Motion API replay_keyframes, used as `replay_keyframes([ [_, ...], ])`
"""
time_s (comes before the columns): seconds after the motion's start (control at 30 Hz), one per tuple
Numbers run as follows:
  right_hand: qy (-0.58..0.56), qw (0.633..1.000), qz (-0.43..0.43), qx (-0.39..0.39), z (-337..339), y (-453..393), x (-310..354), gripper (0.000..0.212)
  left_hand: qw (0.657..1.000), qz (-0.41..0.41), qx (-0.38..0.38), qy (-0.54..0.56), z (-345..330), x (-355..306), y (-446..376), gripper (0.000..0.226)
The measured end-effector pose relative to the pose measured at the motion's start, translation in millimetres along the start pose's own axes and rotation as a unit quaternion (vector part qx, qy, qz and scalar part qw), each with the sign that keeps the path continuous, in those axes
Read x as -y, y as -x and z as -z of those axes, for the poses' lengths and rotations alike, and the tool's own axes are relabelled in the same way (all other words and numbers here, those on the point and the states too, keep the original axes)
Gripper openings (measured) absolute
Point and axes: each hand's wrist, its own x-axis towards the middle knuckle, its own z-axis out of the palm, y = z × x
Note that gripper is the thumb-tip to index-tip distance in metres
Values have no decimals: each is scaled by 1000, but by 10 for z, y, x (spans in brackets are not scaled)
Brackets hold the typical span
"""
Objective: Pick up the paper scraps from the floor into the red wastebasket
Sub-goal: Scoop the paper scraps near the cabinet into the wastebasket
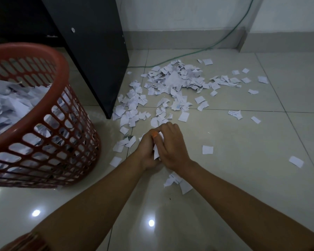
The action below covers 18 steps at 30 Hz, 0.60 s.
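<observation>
From a head-worn camera looking down, two bare forearms reached forward over a glossy tiled floor [243, 142]. The left hand [146, 151] and right hand [172, 149] met in the middle of the view, fingers curled together around a small bunch of white paper scraps [157, 147] pressed between the palms.

The step in hand appeared to be gathering a handful. The next move would likely call for carrying that bunch leftward and up over the rim of the red wastebasket [43, 57], which stood just to the person's left and was already well filled with paper, then letting go above it without spilling.

Much remained: a dense pile of scraps [174, 78] lay farther ahead, thinner trails ran toward the hands, single pieces sat well apart to the right, and a few lay beneath the right wrist.

A black furniture panel [91, 42] stood beside the basket, and a green cable [216, 44] ran along the wall.

How many scraps the hands held could not be told, since the fingers hid most of them. The basket's left side was cut off, and writing on the scraps was too small to read.
</observation>
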Motion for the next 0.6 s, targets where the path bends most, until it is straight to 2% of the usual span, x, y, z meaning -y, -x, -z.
replay_keyframes([
  [0.07, 83, 997, 0, 5, 27, 29, -74, 34, 998, 36, -42, 8, 48, -5, -51, 37],
  [0.23, 212, 977, 18, 3, 74, 101, -120, 34, 996, 60, -64, 35, 18, -27, -24, 43],
  [0.3, 251, 968, 2, 20, 66, 111, -148, 44, 995, 66, -65, 35, -40, -30, -4, 44],
  [0.37, 278, 959, -11, 51, 64, 111, -179, 56, 996, 59, -65, 7, -74, -13, -16, 46],
  [0.47, 294, 952, -15, 84, 85, 94, -206, 61, 993, 49, -92, -59, -94, -2, -42, 49],
  [0.6, 279, 955, -18, 101, 113, 66, -222, 67, 993, 30, -77, -84, -49, -16, -10, 38],
])
